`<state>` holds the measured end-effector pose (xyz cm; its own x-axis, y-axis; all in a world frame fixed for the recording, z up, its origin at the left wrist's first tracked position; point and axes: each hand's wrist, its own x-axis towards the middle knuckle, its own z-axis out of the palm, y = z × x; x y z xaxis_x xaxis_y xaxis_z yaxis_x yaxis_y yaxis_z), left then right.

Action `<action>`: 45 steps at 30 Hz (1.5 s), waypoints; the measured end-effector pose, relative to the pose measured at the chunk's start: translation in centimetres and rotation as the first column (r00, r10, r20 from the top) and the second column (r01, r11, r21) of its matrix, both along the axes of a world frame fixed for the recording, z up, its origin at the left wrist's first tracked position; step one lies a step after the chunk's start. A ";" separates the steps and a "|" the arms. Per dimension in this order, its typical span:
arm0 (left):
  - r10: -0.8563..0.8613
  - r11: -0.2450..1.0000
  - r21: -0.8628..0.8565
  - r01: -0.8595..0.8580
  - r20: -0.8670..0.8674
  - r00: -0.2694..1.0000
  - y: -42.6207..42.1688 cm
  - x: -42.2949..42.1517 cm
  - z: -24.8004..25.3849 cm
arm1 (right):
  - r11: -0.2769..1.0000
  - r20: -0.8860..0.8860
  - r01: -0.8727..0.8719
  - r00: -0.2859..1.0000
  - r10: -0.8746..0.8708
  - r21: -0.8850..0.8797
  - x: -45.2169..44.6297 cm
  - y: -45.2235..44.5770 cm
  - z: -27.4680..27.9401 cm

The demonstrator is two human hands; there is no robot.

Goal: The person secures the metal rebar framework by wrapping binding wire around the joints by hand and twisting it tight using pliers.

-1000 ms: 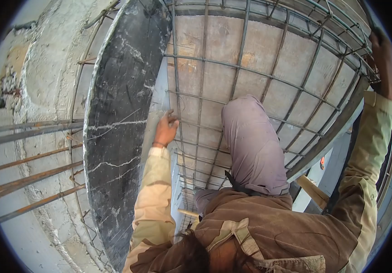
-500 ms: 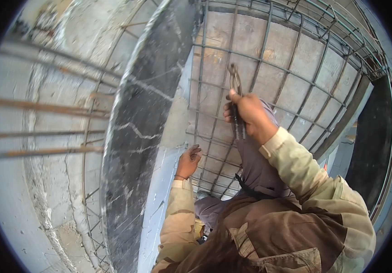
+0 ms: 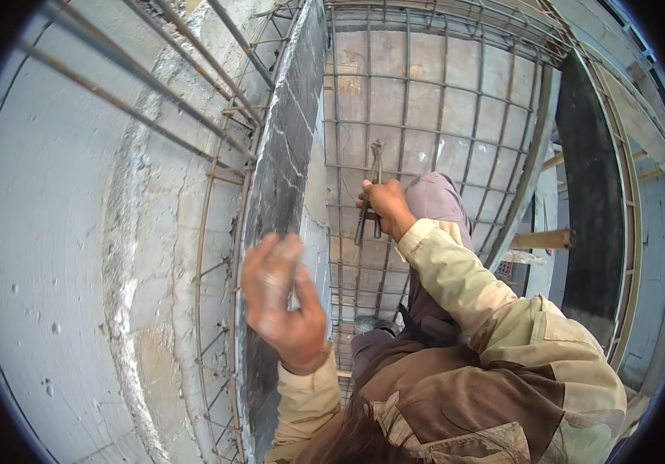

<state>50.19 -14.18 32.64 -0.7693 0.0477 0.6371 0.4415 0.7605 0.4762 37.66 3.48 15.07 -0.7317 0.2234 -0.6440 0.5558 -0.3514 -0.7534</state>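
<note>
My right hand (image 3: 389, 204) is closed around the handles of a pair of metal pincers (image 3: 377, 161). Their jaws point away from me, over the rebar mesh (image 3: 406, 124), and the handle ends stick out below my fingers. My left hand (image 3: 290, 317) is raised in front of the upright dark panel (image 3: 274, 185). Its fingers are stretched out and blurred, with the thumb apart, and I see nothing in it. Whether it touches the panel I cannot tell.
Several rebar rods (image 3: 143, 73) jut out at the upper left beside a rough concrete wall (image 3: 62, 232). A second dark panel (image 3: 591, 193) stands at the right, near a wooden beam (image 3: 541, 239). My bent knee (image 3: 434, 197) is over the mesh.
My left hand has come up from beside the mesh to the dark panel, its fingers opening out. My right hand, still holding the pincers, has shifted left and slightly down in view. The view has turned.
</note>
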 end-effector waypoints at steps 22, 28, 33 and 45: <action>0.320 0.877 -0.441 -0.190 0.242 0.916 -3.7 1.6 -0.9 | 0.982 0.079 -0.186 0.979 0.188 -0.027 -12.8 -3.1 -11.2; 0.344 0.855 -0.477 -0.205 0.225 0.912 -3.5 1.3 -1.7 | 0.976 0.059 -0.217 0.975 0.215 0.018 -14.7 -2.5 -12.7; 0.353 0.853 -0.477 -0.212 0.228 0.907 -3.5 1.4 -1.6 | 0.952 0.063 -0.299 0.953 0.295 0.066 -13.3 -2.3 -13.1; 0.348 0.852 -0.491 -0.181 0.273 0.897 -3.8 1.2 -1.6 | 0.916 0.011 -0.305 0.950 0.313 0.259 -15.5 -3.0 -13.0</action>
